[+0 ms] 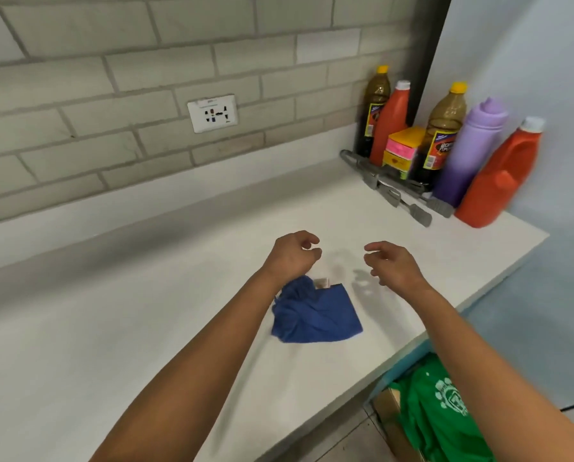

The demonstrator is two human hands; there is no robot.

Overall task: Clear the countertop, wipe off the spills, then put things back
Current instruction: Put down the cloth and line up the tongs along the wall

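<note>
Labels: yellow-and-red stickers on two brown bottles (445, 128), print too blurred to read; white emblem on green bag (445, 415), unreadable.
Counter (112, 328): white, smooth, mostly bare; right edge open to the floor.
Wall: grey brick with a white socket (213, 113).
Far right corner: bottles, red jugs (497, 181), purple bottle (472, 151), yellow-pink box (402, 150), grey tongs (392, 188) lying in front.
Cloth (315, 311): blue, crumpled, lying near the front edge, partly under left wrist.
Left hand (292, 255): above counter, fingers loosely curled, holding nothing.
Right hand (392, 265): beside it, apart, fingers curled, holding nothing.
Open room: wide bare stretch left of the hands.
</note>
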